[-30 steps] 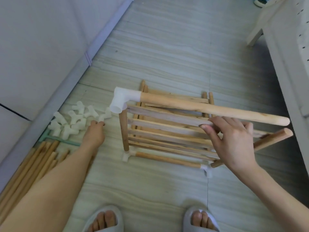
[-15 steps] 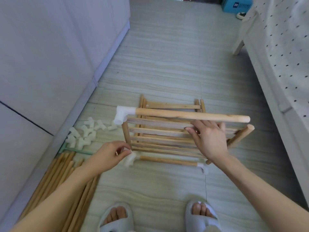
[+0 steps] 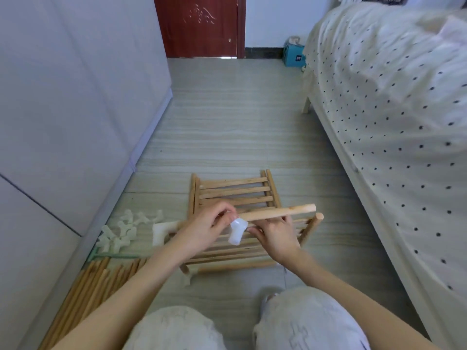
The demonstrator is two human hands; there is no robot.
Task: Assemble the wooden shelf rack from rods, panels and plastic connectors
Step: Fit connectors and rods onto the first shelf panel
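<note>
Fingers of your left hand [image 3: 207,224] pinch the white connector [image 3: 237,232]; your right hand [image 3: 276,233] curls around the rack's slats [image 3: 252,245].

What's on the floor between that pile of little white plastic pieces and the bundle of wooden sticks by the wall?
In the head view, a thin pale green strip lies across the floor between the white connectors and the loose rods. It is too blurred to identify.

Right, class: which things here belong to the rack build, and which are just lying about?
Job: left hand, right hand, connector held by left hand, rod, rack, spare connectors, spare rods.
Lying about: bed, blue box, door.
</note>
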